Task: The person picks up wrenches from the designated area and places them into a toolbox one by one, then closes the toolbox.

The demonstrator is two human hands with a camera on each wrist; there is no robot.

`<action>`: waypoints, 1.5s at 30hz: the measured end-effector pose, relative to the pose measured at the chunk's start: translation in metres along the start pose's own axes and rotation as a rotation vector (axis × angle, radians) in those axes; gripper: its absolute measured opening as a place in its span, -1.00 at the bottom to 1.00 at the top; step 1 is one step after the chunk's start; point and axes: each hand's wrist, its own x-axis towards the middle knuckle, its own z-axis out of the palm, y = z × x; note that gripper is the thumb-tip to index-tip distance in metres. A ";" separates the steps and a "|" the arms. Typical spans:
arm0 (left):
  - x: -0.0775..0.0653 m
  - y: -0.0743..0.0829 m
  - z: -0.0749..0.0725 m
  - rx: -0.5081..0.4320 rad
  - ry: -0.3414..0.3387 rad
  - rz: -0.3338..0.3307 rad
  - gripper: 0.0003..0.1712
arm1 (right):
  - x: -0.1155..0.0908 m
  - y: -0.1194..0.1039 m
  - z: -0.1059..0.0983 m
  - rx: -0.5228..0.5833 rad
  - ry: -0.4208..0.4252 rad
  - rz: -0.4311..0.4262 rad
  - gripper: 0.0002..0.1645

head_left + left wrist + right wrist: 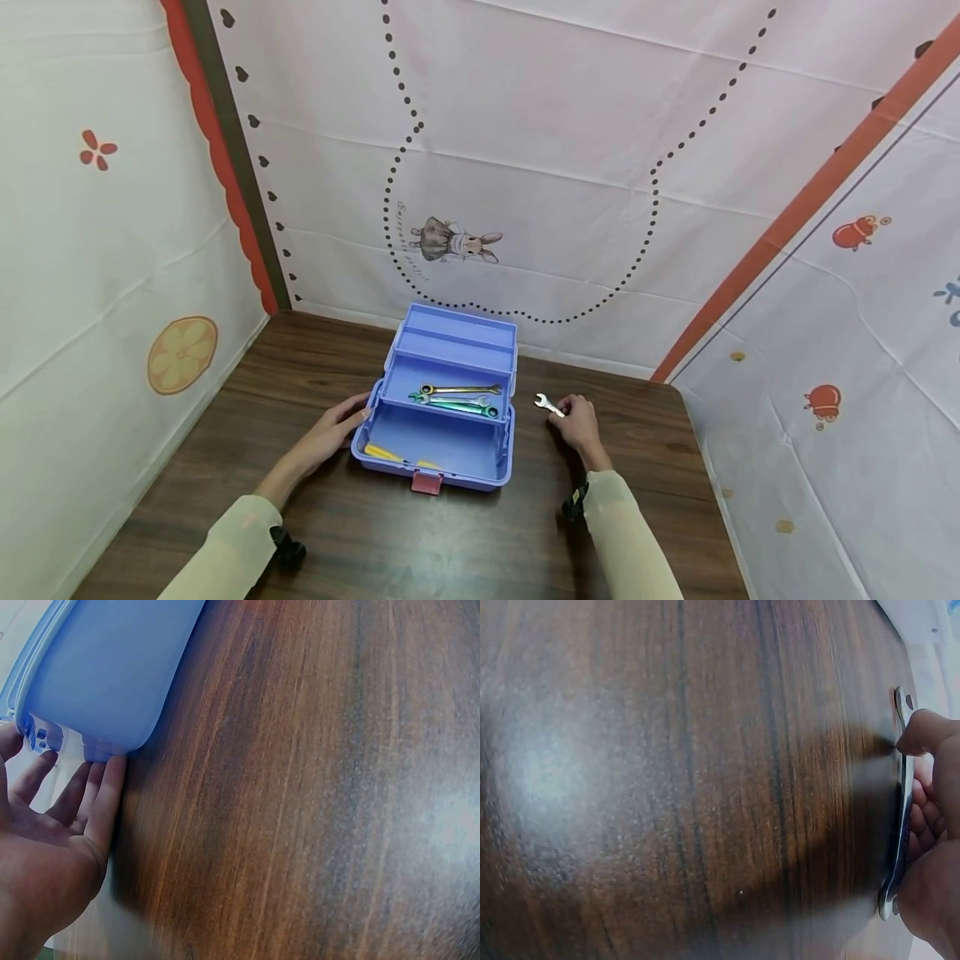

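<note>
To the right of the blue toolbox (438,431), my right hand (577,423) pinches a silver wrench (545,403), its open jaw end pointing left toward the box. In the right wrist view the wrench (902,817) runs lengthwise along the fingers, close over the table. My left hand (333,432) rests against the toolbox's left side, fingertips touching its wall. In the left wrist view, the fingers of that hand (56,855) are extended along the end of the box. The toolbox stands open with its tray raised, and several wrenches (457,402) lie in the tray.
Yellow-handled tools (382,452) lie in the front of the box's lower compartment. A red latch (427,482) hangs at its front. The dark wooden table (420,550) meets printed cloth walls (540,208) at the back and sides.
</note>
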 end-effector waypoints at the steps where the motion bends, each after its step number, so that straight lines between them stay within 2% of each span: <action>1: 0.000 0.000 0.000 0.002 -0.001 0.002 -0.13 | 0.000 0.000 0.001 0.001 0.001 0.001 -0.81; 10: -0.003 0.000 -0.001 0.003 0.009 -0.003 -0.13 | -0.003 0.006 0.006 0.038 0.037 -0.007 -0.81; 16: -0.002 0.002 0.000 -0.002 -0.001 0.001 -0.14 | -0.007 0.005 -0.002 0.116 0.042 0.038 -0.84; 24: 0.001 0.002 0.000 -0.008 -0.009 -0.001 -0.13 | -0.007 -0.003 -0.012 0.194 0.020 0.020 -0.89; 30: 0.002 -0.001 -0.001 -0.005 -0.007 -0.001 -0.14 | -0.004 -0.024 -0.015 0.209 0.015 -0.049 -0.88; 39: 0.000 -0.002 -0.001 -0.004 -0.005 0.006 -0.14 | 0.004 -0.079 -0.023 0.299 -0.023 -0.153 -0.88; 45: 0.000 -0.001 -0.001 -0.008 -0.003 0.010 -0.14 | 0.002 -0.092 -0.028 0.308 -0.016 -0.153 -0.88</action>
